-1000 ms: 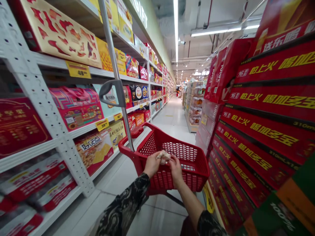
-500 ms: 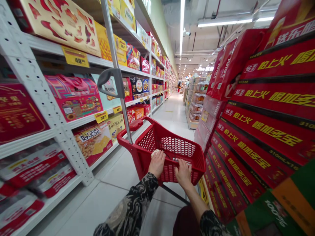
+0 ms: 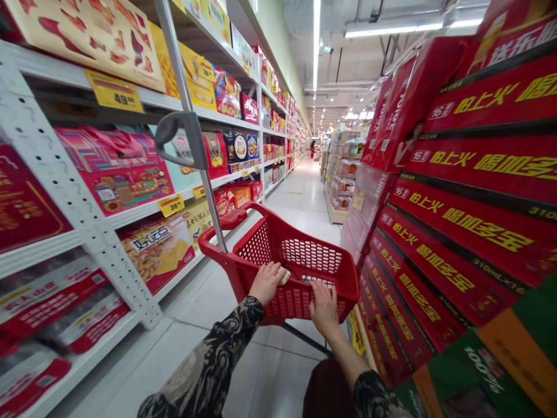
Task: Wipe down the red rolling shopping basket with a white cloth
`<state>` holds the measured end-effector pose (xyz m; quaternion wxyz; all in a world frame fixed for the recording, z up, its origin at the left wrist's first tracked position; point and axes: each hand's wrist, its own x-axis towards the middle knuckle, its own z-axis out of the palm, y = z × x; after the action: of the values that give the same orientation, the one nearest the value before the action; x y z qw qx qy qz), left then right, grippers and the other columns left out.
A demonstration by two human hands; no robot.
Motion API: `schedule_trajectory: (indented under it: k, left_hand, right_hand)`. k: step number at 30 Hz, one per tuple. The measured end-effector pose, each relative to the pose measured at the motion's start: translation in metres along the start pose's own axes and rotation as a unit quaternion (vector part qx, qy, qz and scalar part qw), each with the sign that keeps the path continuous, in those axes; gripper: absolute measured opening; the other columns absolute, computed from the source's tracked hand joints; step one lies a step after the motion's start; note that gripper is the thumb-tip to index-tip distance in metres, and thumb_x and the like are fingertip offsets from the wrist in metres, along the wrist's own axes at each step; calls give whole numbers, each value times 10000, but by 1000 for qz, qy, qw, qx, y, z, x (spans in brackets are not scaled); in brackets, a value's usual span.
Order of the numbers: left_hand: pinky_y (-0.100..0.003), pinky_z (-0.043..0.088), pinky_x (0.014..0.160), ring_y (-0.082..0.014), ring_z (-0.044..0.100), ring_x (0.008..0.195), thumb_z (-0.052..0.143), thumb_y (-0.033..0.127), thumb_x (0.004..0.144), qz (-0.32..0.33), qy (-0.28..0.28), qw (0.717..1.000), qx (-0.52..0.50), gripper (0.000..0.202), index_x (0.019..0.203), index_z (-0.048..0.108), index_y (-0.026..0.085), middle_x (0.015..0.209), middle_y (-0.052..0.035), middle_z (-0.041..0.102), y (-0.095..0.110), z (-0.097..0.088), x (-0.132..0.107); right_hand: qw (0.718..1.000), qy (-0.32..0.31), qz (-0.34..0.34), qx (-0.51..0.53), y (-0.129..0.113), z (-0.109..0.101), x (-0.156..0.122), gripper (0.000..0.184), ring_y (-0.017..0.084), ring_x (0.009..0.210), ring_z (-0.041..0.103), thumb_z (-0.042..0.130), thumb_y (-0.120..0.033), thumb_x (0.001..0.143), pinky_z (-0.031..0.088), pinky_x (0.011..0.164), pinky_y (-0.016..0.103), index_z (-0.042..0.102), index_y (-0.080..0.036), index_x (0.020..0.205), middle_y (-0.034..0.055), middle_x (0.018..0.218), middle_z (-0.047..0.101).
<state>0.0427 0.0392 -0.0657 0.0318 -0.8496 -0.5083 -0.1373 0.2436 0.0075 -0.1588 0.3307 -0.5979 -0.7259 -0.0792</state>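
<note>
Both the left hand (image 3: 267, 283) and right hand (image 3: 324, 309) have released the pale packet (image 3: 284, 277), now just inside the red shopping cart (image 3: 296, 303), each grip closed on its rim.

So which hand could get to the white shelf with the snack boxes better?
Left, probably. The left hand sits on the red cart's rim on the side facing the white shelving, while the right hand is toward the red drink cases. It does cover a small pale item, though.

Shelf: white perforated steel shelving (image 3: 56, 174) | On it: boxed gift sets (image 3: 115, 171), yellow price tags (image 3: 114, 90) | Floor: tiles (image 3: 270, 380)
</note>
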Motion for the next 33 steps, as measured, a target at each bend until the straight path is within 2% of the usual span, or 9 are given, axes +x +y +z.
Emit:
schedule_trajectory:
  k: [5, 10, 12, 16, 18, 21, 24, 27, 33]
  left_hand:
    - [-390, 294, 1000, -215, 433, 1166, 409, 147, 834, -33, 18, 999, 24, 323, 1067, 593, 274, 1220, -36, 556, -28, -18, -1]
    - [-520, 138, 1064, -280, 356, 1237, 294, 106, 857, -121, 69, 988, 64, 388, 1146, 544, 174, 1275, -101, 501, -55, -36, -12]
    - [-512, 153, 1068, -284, 344, 1251, 317, 87, 832, -128, 66, 987, 66, 408, 1169, 530, 173, 1287, -111, 490, -50, -28, -15]
    - [-445, 217, 1074, -264, 315, 1281, 420, 96, 769, -85, 49, 994, 39, 480, 1234, 483, 197, 1332, -91, 454, -19, 0, -18]
    - [-459, 194, 1083, -281, 282, 1298, 496, 171, 751, -70, 54, 996, 22, 521, 1269, 449, 188, 1365, -104, 416, -4, 9, -19]
    - [-498, 173, 1077, -298, 320, 1267, 542, 337, 761, -74, 72, 995, 14, 499, 1238, 481, 204, 1339, -112, 448, 8, 8, -18]
    - [-532, 196, 1045, -272, 448, 1138, 458, 417, 820, -85, 91, 992, 12, 337, 1064, 591, 227, 1170, -86, 577, 12, 0, -12]
    - [-550, 216, 1017, -239, 526, 984, 366, 403, 870, -104, 102, 989, 20, 332, 860, 636, 211, 956, -63, 639, 13, -4, -6]
    - [-538, 194, 1023, -212, 542, 868, 342, 351, 886, -72, 120, 987, 79, 338, 777, 621, 194, 825, -58, 634, -6, -9, -11]
  right_hand:
    - [1000, -4, 2, 1, 2, -2, -1, 536, 220, 1202, 412, 407, -76, 705, 156, 1061, 467, 491, -164, 1226, 91, 1252, 537]
    - [1000, -2, -2, -2, 0, -2, -2, 519, 233, 1206, 409, 416, -93, 711, 155, 1063, 473, 493, -142, 1222, 102, 1259, 531]
    - [1000, 9, -2, -4, -1, 0, -2, 514, 234, 1207, 408, 415, -98, 715, 154, 1063, 478, 492, -143, 1221, 104, 1260, 528]
    - [1000, 14, -3, -3, -2, 0, -4, 516, 229, 1213, 400, 412, -99, 718, 142, 1070, 476, 486, -145, 1227, 96, 1263, 526]
    - [1000, 5, -5, -2, -2, -1, -5, 529, 228, 1217, 396, 416, -99, 714, 144, 1069, 475, 480, -143, 1237, 97, 1270, 522]
    - [1000, -6, -13, 0, -1, -3, -8, 542, 226, 1220, 393, 421, -102, 719, 155, 1063, 474, 467, -154, 1256, 96, 1280, 515]
    - [1000, 0, -20, -3, -2, -5, -10, 543, 222, 1222, 393, 424, -100, 722, 151, 1066, 467, 465, -161, 1260, 93, 1280, 514]
    - [1000, 2, -20, 0, -4, -7, -13, 548, 224, 1230, 387, 431, -102, 718, 146, 1068, 462, 461, -155, 1262, 93, 1285, 509]
    - [1000, -10, -28, 3, -3, -10, -15, 556, 229, 1234, 380, 435, -108, 707, 151, 1067, 457, 460, -149, 1261, 96, 1287, 505]
